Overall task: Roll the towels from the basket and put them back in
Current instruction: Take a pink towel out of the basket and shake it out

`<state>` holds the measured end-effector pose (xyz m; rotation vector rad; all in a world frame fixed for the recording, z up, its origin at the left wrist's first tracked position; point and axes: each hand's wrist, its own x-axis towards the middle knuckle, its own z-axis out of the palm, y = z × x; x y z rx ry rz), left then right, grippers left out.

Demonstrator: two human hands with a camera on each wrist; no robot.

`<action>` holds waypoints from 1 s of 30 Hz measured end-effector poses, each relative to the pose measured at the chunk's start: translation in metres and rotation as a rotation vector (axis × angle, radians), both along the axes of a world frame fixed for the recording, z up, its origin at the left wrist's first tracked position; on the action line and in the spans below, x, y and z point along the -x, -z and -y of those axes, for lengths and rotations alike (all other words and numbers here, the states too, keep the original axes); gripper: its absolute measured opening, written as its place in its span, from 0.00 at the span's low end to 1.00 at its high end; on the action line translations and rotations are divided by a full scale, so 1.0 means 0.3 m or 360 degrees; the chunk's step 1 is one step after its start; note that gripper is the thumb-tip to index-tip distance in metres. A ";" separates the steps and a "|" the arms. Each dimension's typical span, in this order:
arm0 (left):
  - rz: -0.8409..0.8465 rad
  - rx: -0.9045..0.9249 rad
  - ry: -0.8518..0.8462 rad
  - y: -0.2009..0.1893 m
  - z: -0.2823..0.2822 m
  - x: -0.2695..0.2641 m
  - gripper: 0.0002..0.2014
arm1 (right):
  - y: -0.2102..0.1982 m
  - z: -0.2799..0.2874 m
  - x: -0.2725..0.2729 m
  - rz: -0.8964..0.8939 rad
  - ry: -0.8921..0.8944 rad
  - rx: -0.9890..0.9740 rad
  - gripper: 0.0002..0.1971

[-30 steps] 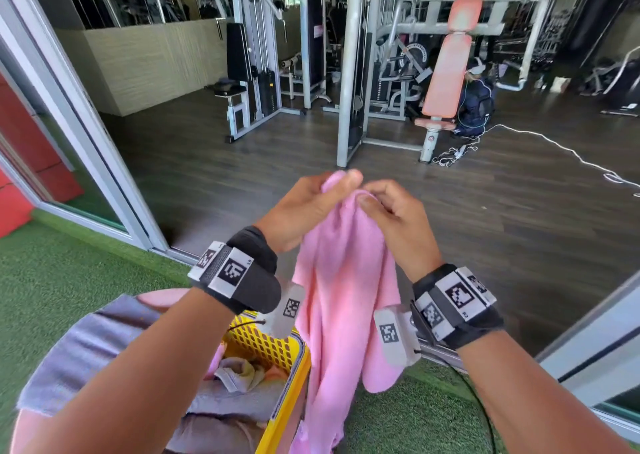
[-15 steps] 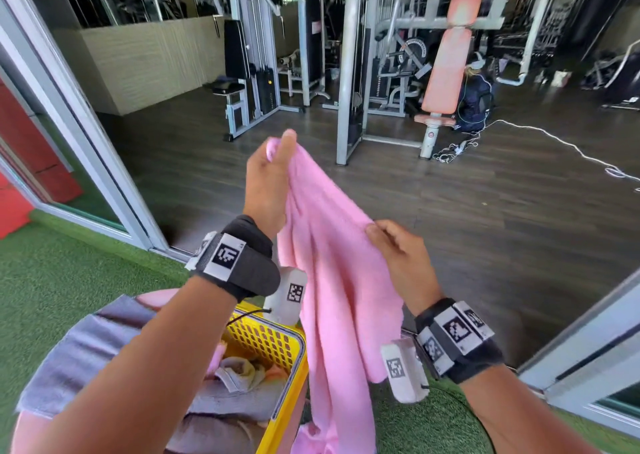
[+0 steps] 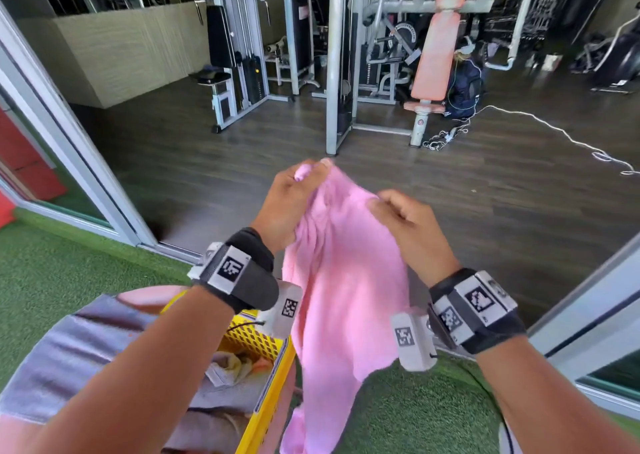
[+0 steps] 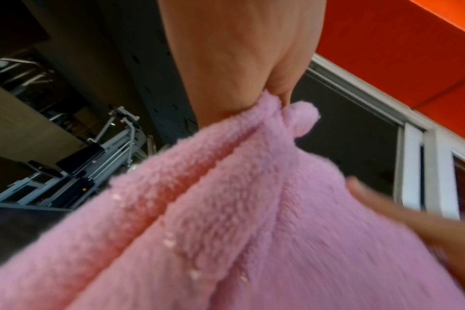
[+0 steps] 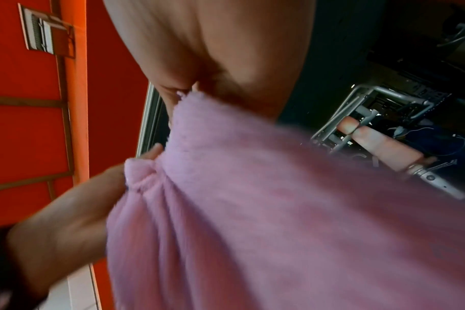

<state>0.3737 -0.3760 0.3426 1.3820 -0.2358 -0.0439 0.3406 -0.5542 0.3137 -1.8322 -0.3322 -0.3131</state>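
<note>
A pink towel (image 3: 343, 280) hangs in the air between both hands, its lower end trailing down beside the yellow basket (image 3: 270, 377). My left hand (image 3: 298, 190) pinches one top corner of it, seen close in the left wrist view as bunched pink towel (image 4: 226, 199) under the left hand (image 4: 252, 88). My right hand (image 3: 398, 218) grips the top edge a short way to the right; the right wrist view shows the right hand (image 5: 199, 84) closed on the pink towel (image 5: 252, 199). Several crumpled towels (image 3: 235, 367) lie in the basket.
A grey cloth (image 3: 79, 349) drapes over a pink surface left of the basket. Green artificial turf (image 3: 398, 412) lies underfoot. Ahead is a dark wood floor with gym machines (image 3: 339, 55) and a white cable (image 3: 554, 131). Sliding door frames (image 3: 69, 149) stand left and right.
My left hand has dropped from its raised position, and my right hand has risen and moved outward, so the towel's top edge now spreads between the two hands.
</note>
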 end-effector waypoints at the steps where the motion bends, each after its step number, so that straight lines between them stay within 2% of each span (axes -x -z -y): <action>1: -0.0026 -0.0059 0.0043 0.020 0.043 0.030 0.22 | -0.031 0.007 -0.007 0.0012 -0.0023 -0.0025 0.05; 5: -0.0214 0.0106 0.0335 0.092 0.174 0.137 0.18 | -0.078 0.030 -0.004 -0.0049 -0.0184 -0.0122 0.05; 8: -0.0236 0.0108 0.0443 0.117 0.184 0.172 0.19 | -0.025 0.071 0.044 -0.0075 -0.0084 -0.0052 0.03; 10: -0.0249 0.0073 0.0422 0.126 0.173 0.206 0.11 | 0.021 0.097 0.102 -0.0100 -0.0007 0.0044 0.02; 12: -0.0270 0.0043 0.0400 0.138 0.151 0.238 0.06 | 0.063 0.113 0.180 -0.0148 0.0063 0.0171 0.08; 14: -0.0273 0.0039 0.0368 0.152 0.112 0.267 0.05 | 0.111 0.134 0.274 -0.0252 0.0138 0.0279 0.15; 18: -0.0273 0.0073 0.0201 0.191 0.004 0.330 0.06 | 0.193 0.194 0.509 -0.0436 0.0246 0.0432 0.20; 21: -0.0216 0.0014 0.0222 0.240 -0.029 0.416 0.09 | 0.224 0.200 0.678 -0.0585 0.0336 0.0362 0.23; 24: -0.0253 -0.0012 0.0293 0.290 -0.001 0.519 0.16 | 0.214 0.186 0.788 -0.0693 0.0388 0.0209 0.18; 28: -0.0225 -0.0108 0.0468 0.333 0.086 0.648 0.13 | 0.188 0.179 0.889 -0.0746 0.0502 0.0029 0.08; 30: -0.0172 -0.0101 0.0556 0.346 0.136 0.707 0.14 | 0.194 0.191 0.922 -0.0756 0.0553 -0.0026 0.12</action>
